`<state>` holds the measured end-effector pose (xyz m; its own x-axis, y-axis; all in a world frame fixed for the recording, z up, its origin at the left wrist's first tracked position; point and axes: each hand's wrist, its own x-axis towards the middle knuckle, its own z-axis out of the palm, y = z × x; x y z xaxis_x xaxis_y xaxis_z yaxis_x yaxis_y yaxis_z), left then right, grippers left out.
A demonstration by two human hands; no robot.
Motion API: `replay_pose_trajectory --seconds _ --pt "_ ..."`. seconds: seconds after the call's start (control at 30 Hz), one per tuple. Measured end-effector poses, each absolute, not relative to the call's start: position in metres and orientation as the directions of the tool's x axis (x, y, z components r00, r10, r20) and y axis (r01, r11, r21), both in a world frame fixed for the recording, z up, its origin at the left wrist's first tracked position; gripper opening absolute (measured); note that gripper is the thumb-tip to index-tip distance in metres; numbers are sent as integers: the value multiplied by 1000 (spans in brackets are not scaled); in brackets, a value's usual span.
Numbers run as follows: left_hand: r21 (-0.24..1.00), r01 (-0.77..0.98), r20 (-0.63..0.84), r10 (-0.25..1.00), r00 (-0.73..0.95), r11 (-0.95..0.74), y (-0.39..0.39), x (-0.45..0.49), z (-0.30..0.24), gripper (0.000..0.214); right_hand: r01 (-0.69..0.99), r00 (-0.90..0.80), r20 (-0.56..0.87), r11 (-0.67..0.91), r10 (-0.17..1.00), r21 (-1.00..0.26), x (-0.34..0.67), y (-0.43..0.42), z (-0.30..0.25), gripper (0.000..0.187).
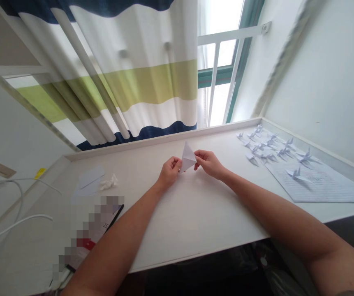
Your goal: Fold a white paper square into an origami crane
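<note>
While the left hand [171,169] and right hand [207,163] pinch opposite edges of the folded white kite-shaped paper [188,156] above the flat white desk [177,230], it looks light, thin and easily creased, best held gently by its folded edges.

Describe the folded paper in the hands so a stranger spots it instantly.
Find the white desk below the striped curtain, then the left hand and right hand above it. Between them is the folded paper, a white kite-like shape, point up. Unlike the winged paper figures on the right or the flat paper on the left, it alone is held.
</note>
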<state>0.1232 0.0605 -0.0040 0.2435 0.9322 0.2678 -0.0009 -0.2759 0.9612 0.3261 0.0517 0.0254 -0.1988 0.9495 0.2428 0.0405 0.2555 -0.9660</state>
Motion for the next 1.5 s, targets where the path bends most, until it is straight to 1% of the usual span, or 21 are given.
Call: replay_pose_trajectory --seconds 0.1,0.3,0.47,0.57,0.67,0.73,0.8,0.9,0.97,1.1,1.23,1.37,1.43,1.5 --pt "956 40 270 928 256 -289 59 124 -4 48 36 -202 247 259 948 -965 323 51 23 38" --pt "961 77 216 895 391 -265 56 124 -3 58 67 -239 254 277 937 -958 322 49 20 39" --pt "958 104 203 886 416 -269 50 124 4 63 62 -277 253 280 927 -958 321 45 25 47" --pt "951 101 230 888 399 -291 51 123 6 68 77 -245 261 287 934 -955 320 47 24 59" --pt "947 90 264 908 324 -308 54 122 6 70 87 -136 291 304 947 -949 322 53 19 69" --pt "950 76 274 928 254 -302 56 121 5 72 61 -28 298 299 954 -952 326 56 18 68" --pt "962 51 252 943 216 -269 57 120 4 75 60 26 274 272 961 -960 329 57 20 65" --pt "976 40 199 957 213 -212 57 121 3 77 128 46 210 203 977 -971 333 54 25 50" --pt "978 49 188 961 204 -202 56 121 3 77 159 51 210 199 976 -967 334 53 26 44" --pt "978 42 195 968 155 -204 59 121 1 78 97 34 290 285 956 -953 334 59 18 47" --pt "967 55 246 969 36 -248 59 120 1 79 42 8 341 340 940 -939 330 64 12 48" --pt "978 37 208 978 -9 -207 59 124 5 76 10 -11 385 386 923 -923 325 58 20 50" --pt "979 19 201 979 -14 -201 63 129 7 76 44 19 376 375 927 -926 325 53 27 51" --pt "978 -5 209 978 -4 -209 68 136 7 77 80 116 351 343 929 -936 328 50 33 50"
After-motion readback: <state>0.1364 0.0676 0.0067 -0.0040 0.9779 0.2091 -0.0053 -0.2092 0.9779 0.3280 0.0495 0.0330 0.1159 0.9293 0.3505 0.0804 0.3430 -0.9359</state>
